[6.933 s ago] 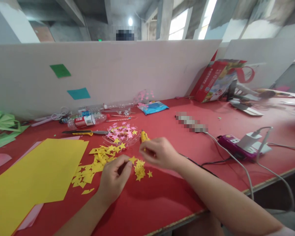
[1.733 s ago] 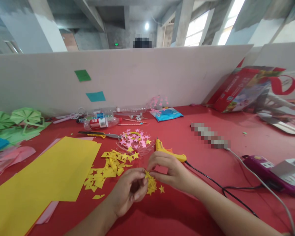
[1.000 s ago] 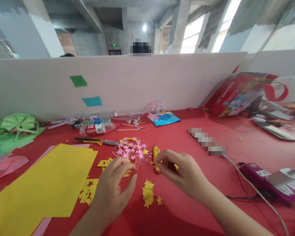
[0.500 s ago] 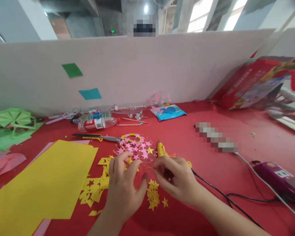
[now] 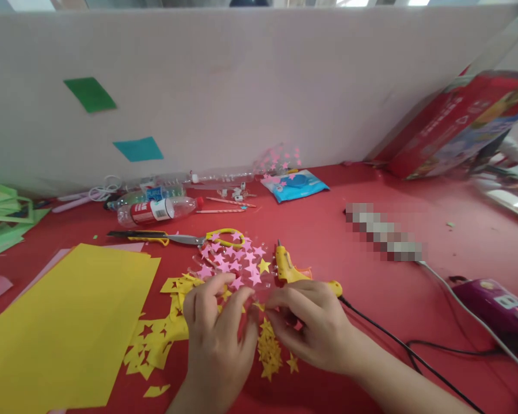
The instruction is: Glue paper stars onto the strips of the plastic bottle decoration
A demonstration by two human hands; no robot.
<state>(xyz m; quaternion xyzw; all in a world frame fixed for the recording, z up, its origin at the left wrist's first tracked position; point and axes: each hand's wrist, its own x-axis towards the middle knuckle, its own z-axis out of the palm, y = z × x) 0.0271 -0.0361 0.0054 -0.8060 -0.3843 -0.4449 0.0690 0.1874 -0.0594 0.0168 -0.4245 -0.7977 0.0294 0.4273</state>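
My right hand (image 5: 315, 325) is closed in a pinch on a small yellow star (image 5: 259, 306), whose tip shows at the fingertips. Facing it, my left hand (image 5: 220, 328) has bent fingers, with the thumb and forefinger apart beside the star. Just beyond both hands lies a clear plastic piece with pink stars (image 5: 235, 265) on it and one yellow star (image 5: 264, 265). A pile of yellow stars (image 5: 268, 353) sits between my wrists. A yellow glue gun (image 5: 287, 269) lies beyond my right hand, nozzle pointing away.
Left are yellow sheets (image 5: 69, 328), cut scraps (image 5: 149, 342), scissors (image 5: 224, 237) and a utility knife (image 5: 142, 236). Plastic bottles (image 5: 159, 210) and a blue packet (image 5: 296, 185) lie along the white partition (image 5: 224, 92). Right are a cord (image 5: 371, 322) and a purple device (image 5: 492, 307).
The view has tilted down and shifted slightly. My right hand has brought the small yellow star closer to my left fingers, and the star now shows more clearly.
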